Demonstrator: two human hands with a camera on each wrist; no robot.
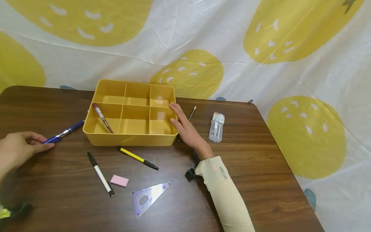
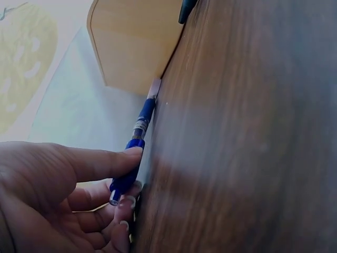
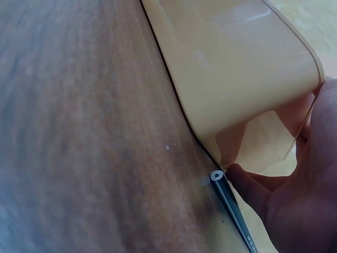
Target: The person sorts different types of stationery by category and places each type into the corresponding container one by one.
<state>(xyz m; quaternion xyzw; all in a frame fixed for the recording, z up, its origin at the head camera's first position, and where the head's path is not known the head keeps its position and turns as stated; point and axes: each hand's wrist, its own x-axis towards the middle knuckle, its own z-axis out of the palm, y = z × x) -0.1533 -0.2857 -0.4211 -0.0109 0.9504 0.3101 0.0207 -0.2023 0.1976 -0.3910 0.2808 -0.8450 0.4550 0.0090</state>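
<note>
Left hand (image 1: 24, 149) pinches pen (image 1: 64, 132): slim, glossy blue, clear midsection. Right hand (image 1: 188, 132) grips box (image 1: 130, 140): smooth yellow plastic, rounded corners, six compartments.

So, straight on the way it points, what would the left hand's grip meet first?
Probably the left end of the yellow box, blue pen leading; whether they already touch is unclear.

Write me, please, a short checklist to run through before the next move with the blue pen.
1. Blue pen gripped: ok, pinched in the left hand.
2. Right hand touching the yellow box: ok, at its right rim.
3. Blue pen inside the box: not ok, outside its left side.
4. Front-left compartment without a pen: not ok, a dark pen leans there.
5. Blue pen's far end clear of the box: cannot tell, looks close.
</note>
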